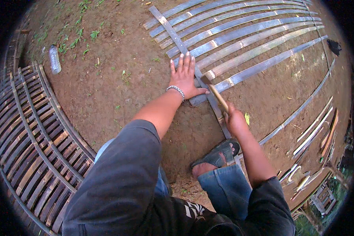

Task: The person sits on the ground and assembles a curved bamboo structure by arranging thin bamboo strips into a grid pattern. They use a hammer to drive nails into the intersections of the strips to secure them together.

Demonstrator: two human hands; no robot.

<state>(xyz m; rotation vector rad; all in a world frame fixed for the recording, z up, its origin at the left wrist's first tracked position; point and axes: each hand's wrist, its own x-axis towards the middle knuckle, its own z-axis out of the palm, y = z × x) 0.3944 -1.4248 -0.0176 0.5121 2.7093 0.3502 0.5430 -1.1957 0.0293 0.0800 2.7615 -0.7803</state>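
My left hand (pixel 184 80) lies flat with its fingers spread over a bamboo crosspiece (pixel 170 30) and the end of a slat beneath it. In my right hand (pixel 236 122) is a hammer (pixel 219 96), gripped by its wooden handle. Its dark head is at the crosspiece, beside the end of a pale bamboo slat (pixel 240 63). Several split bamboo slats run from this crosspiece toward the upper right, side by side with gaps. Whether the hammer head touches a nail cannot be made out.
A slatted bamboo panel (pixel 39 133) lies at the left. Near it is a clear plastic bottle (pixel 55 59) on the dirt ground. My sandaled foot (pixel 218 155) rests by the crosspiece's near end. Loose bamboo strips (pixel 312 131) lie at the right, and a dark object (pixel 334 47) at the far right.
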